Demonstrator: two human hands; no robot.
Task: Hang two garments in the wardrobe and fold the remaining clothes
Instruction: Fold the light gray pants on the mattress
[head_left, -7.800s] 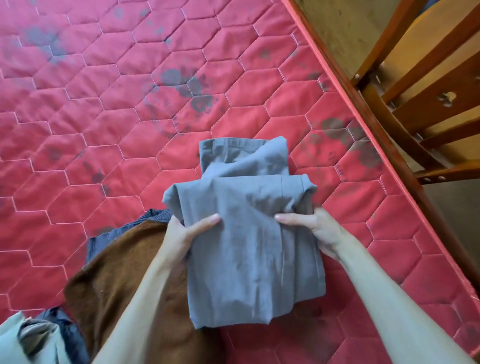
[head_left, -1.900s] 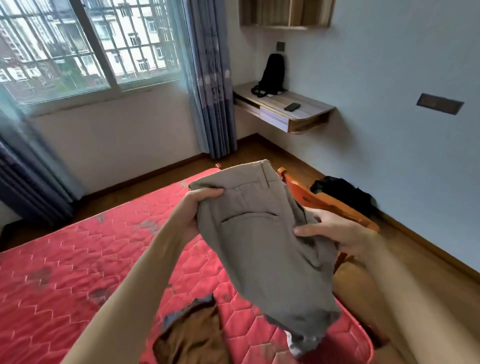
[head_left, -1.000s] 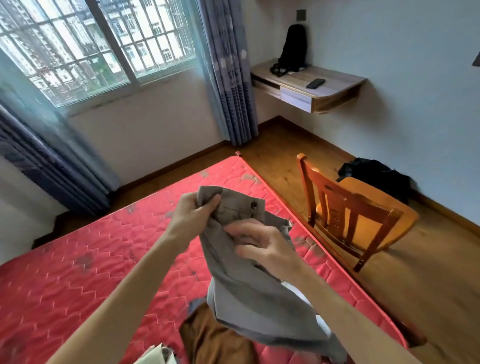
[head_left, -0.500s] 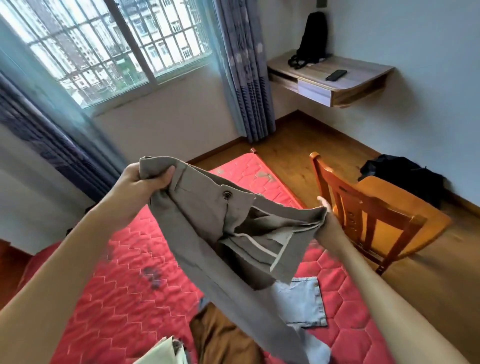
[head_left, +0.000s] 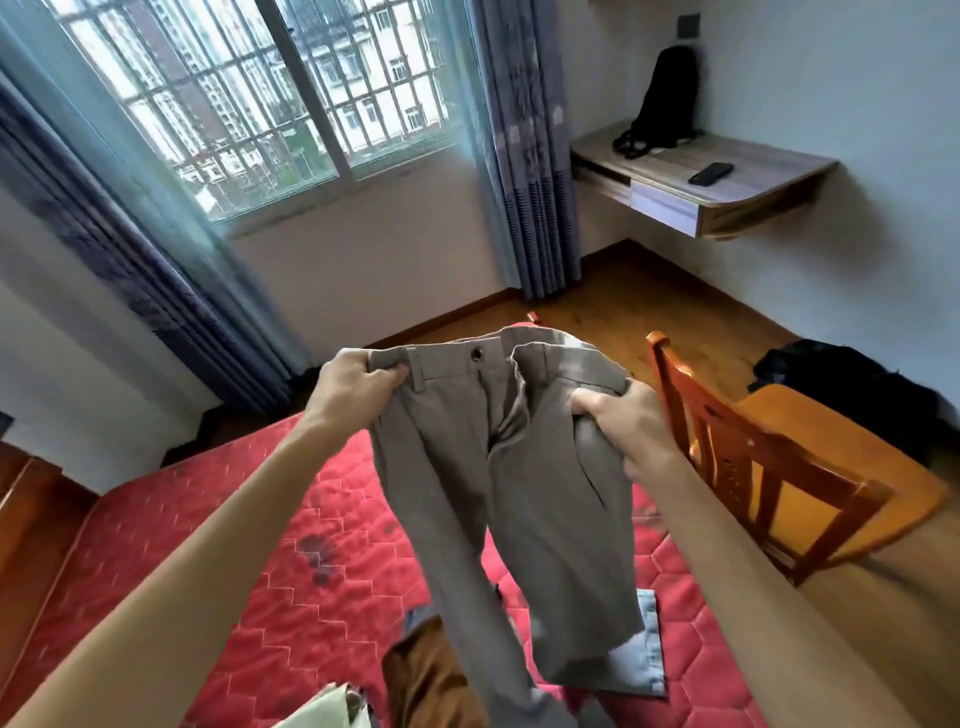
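Head cam: I'm holding the grey-beige cotton trousers (head_left: 519, 483) up over the red quilted mattress (head_left: 218, 561), left hand (head_left: 358, 379) and right hand (head_left: 628, 426) both clamping the waistband ends. Legs are hanging straight down, hems probably brushing the clothes underneath.

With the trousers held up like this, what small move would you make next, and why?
Probably bring the left hand across to the right hand, laying one leg over the other. The trousers hang open by the waistband, fly undone, legs apart above the mattress.
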